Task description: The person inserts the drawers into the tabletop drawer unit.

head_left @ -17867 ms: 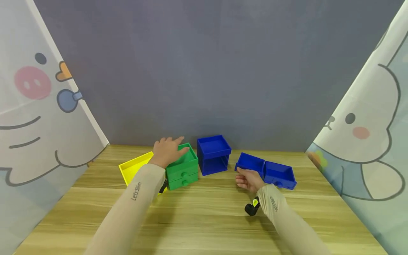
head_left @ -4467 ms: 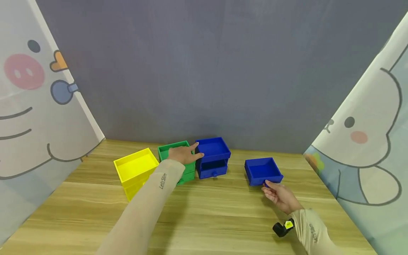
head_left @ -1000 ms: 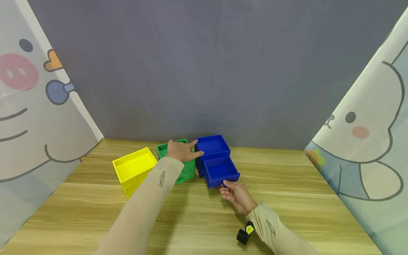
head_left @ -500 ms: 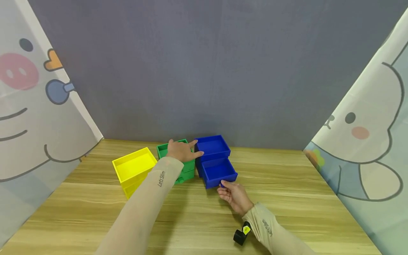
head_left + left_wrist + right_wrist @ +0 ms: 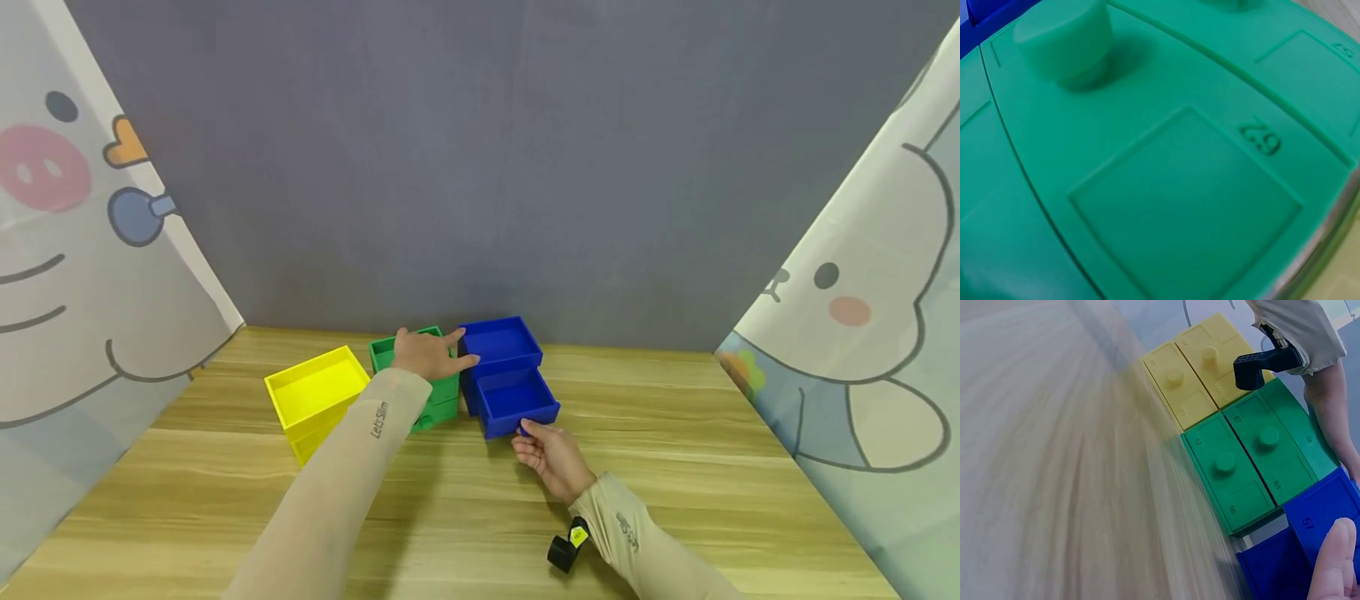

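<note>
A blue drawer cabinet (image 5: pixel 498 343) stands at the back, one of its drawers in the lower slot. A second blue drawer (image 5: pixel 517 400) juts forward at the upper slot; how far it reaches inside is hidden. My right hand (image 5: pixel 557 458) pinches this drawer's front knob between thumb and fingers. Over the green drawer cabinet (image 5: pixel 442 396) lies my left hand (image 5: pixel 427 354), thumb and index finger stretched out to the blue cabinet's left edge. The left wrist view shows only green drawer fronts (image 5: pixel 1179 206) close up, with no fingers visible.
Left of the green cabinet is a yellow drawer cabinet (image 5: pixel 315 392) with an open-topped tray. The three cabinets stand in a row on the wooden table (image 5: pixel 465 517). A grey panel (image 5: pixel 480 167) rises behind, and printed cloths flank both sides.
Earlier, both blue drawers lay right of the cabinet. One has gone into the lower slot; the other has moved left to the upper slot. During the last second, hands and drawer barely shift.
</note>
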Action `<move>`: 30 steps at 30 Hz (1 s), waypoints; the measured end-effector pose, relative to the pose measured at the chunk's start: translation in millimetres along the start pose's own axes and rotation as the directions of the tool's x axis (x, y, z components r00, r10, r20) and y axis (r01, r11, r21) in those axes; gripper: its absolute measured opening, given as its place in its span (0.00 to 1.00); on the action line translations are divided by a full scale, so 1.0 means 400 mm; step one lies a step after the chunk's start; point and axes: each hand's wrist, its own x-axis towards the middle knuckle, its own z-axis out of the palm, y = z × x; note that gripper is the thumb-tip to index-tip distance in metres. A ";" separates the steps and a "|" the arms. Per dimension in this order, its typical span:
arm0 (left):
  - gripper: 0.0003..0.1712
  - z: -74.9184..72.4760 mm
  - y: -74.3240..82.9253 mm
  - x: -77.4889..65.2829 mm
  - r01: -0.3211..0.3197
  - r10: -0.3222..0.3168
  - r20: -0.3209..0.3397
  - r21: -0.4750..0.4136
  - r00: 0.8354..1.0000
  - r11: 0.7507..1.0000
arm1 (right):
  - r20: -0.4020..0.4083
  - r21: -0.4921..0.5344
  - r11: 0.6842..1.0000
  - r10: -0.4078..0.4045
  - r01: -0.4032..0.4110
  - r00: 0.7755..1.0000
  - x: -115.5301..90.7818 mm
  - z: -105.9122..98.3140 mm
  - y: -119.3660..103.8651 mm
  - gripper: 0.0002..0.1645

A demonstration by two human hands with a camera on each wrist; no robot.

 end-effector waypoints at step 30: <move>0.45 -0.001 0.000 -0.002 -0.001 0.001 -0.004 0.011 1.000 1.000 | -0.019 0.008 1.000 -0.021 0.021 1.000 0.029 0.020 -0.001 0.13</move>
